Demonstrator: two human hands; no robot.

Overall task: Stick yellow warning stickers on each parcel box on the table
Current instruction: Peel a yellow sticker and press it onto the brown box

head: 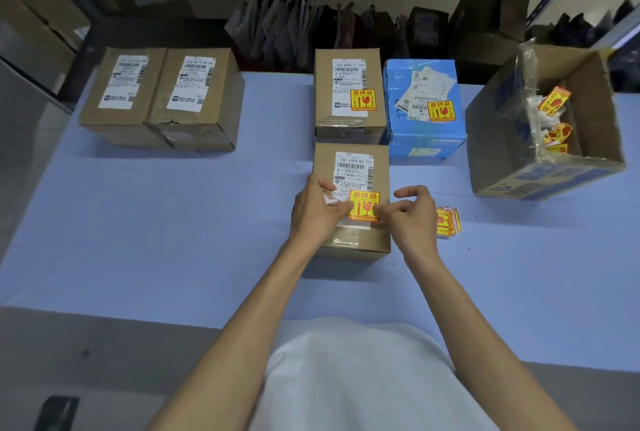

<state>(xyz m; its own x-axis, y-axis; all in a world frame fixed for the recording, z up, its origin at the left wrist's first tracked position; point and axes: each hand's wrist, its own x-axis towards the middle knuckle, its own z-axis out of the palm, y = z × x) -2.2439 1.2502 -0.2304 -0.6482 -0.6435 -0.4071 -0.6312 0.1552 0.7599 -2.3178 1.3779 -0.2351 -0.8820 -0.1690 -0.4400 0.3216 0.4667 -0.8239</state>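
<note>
A brown parcel box (350,240) stands in front of me on the blue table (166,222). A yellow warning sticker (363,204) lies on its top, over the lower corner of the shipping label. My left hand (313,215) touches the sticker's left edge and pinches a white backing paper (330,201). My right hand (412,219) pinches the sticker's right edge. Behind, a brown box (346,125) and a blue box (426,139) each carry a yellow sticker. Two brown boxes (117,118) (197,122) at far left show only white labels.
A small stack of yellow stickers (448,222) lies on the table just right of my right hand. An open carton (502,139) at far right holds loose stickers and plastic wrap. Shelving with bags and cartons runs behind the table.
</note>
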